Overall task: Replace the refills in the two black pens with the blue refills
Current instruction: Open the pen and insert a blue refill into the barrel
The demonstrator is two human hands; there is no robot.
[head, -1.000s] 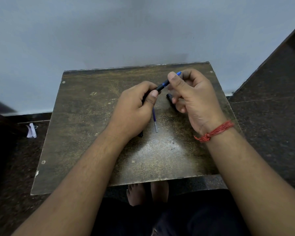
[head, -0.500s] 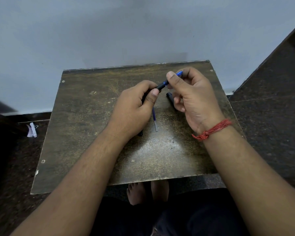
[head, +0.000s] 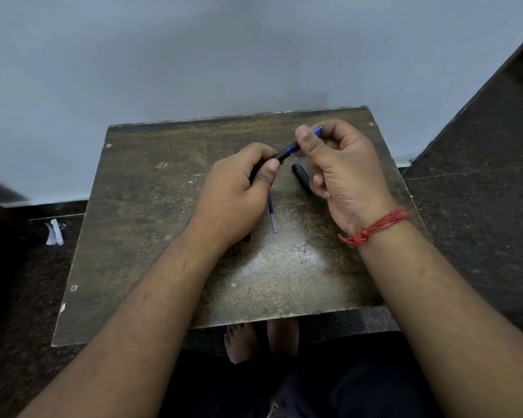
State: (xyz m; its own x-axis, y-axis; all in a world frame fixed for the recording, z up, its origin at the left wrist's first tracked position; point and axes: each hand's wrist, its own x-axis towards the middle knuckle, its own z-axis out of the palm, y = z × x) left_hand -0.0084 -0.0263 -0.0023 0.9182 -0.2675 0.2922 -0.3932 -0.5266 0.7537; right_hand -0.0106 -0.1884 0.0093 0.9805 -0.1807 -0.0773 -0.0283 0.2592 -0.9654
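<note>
Your fingers are curled on both sides: the left hand (head: 236,188) grips the black pen barrel (head: 283,154) with the thumb pressed along it, and the right hand (head: 341,173) pinches the blue refill (head: 293,147) between thumb and forefinger where it enters the barrel's open end. A short blue tip (head: 317,131) shows beyond the right thumb.

The step in hand appears to be seating a blue refill in the first black pen (whether it is going in or coming out cannot be read from one view). The next move calls for keeping refill and barrel in line, since a thin refill is likely to bend or jam if pushed at an angle, then refitting the pen's front section.

Loose parts lie on the worn table (head: 151,236): a second refill (head: 271,213), blue with a clear end, just beside the left hand, and a black pen part (head: 300,173) partly hidden under the right hand. A dark end (head: 247,237) shows below the left wrist; what it is cannot be told.

No containers are in view; the only housing here is the barrel itself, holding part of the refill.
</note>
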